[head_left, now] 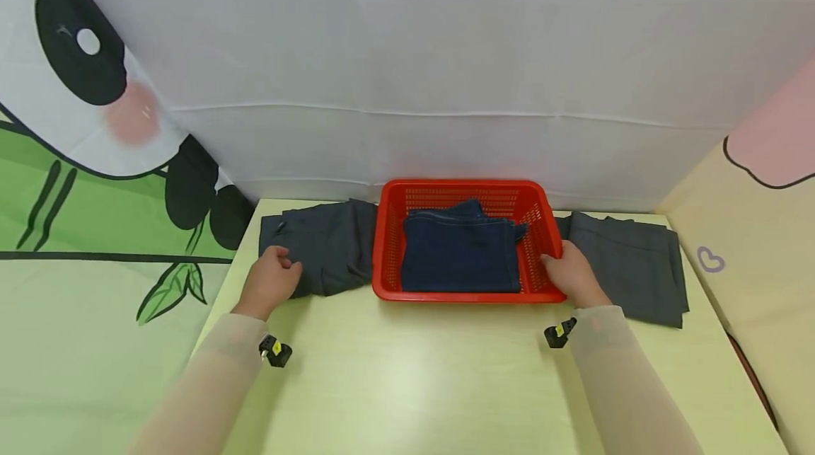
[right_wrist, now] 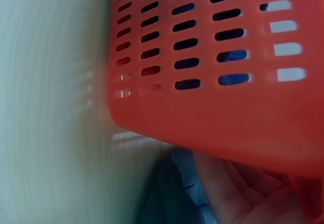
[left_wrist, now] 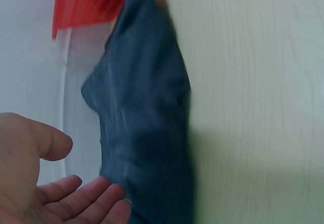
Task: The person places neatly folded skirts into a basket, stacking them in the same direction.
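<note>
A red plastic basket (head_left: pixel 467 297) with slotted walls stands at the back middle of the table, holding folded dark blue jeans (head_left: pixel 461 257). My right hand (head_left: pixel 576 274) grips its right end, thumb over the rim; in the right wrist view, the fingers (right_wrist: pixel 223 183) lie against the outside of the basket wall (right_wrist: pixel 228 123). To the left is a folded dark grey garment (head_left: pixel 331 250), likely trousers. At its front left edge hovers my left hand (head_left: pixel 269 284); the left wrist view shows its thumb and fingers apart, nothing held. Whether it touches the cloth I cannot tell.
A second dark grey folded garment (head_left: pixel 627 267) lies right of the basket, partly behind my right hand. The pale wooden table (head_left: pixel 407 377) stretches in front. A white cloth backdrop (head_left: pixel 446 73) rises right behind it, with printed side cloths.
</note>
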A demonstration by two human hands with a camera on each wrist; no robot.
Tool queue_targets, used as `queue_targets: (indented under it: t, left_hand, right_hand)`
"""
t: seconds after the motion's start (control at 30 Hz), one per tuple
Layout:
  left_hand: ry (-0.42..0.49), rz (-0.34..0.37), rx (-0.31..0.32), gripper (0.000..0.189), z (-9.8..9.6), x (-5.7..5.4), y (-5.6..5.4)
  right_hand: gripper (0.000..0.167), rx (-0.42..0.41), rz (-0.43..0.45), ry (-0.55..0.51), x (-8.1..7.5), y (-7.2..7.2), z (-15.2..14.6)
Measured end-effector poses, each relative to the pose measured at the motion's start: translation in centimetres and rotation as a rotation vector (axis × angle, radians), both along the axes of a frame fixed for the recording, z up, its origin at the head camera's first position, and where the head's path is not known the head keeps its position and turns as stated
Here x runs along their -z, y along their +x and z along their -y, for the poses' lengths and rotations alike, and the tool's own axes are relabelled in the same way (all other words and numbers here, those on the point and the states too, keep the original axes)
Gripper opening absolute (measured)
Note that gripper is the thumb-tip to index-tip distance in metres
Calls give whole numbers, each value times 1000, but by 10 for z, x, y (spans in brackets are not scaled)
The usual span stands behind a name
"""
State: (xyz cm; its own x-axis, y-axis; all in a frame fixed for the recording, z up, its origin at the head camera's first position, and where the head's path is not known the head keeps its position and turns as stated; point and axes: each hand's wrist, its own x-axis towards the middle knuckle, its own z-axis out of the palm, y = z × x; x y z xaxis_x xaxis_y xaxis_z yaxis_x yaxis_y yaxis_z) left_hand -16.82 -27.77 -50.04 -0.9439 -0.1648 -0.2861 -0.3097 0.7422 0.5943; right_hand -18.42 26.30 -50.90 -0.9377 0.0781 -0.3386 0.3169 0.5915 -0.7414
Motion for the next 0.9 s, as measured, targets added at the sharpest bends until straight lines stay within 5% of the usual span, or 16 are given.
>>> queue_targets:
  t: [0.37,0.7,0.9]
  left_hand:
    - [-65,9,-45,62,41,4,-6]
    - [-56,159,-136,92,66,30,-16]
    - [-67,181,-189,96,65,40,-24]
  right_hand:
    - [53,6,9,-22,-2,1,1]
    - [53,-2,3,-4,-3,0,-1]
    - [53,-1,13,3,-3,1,2]
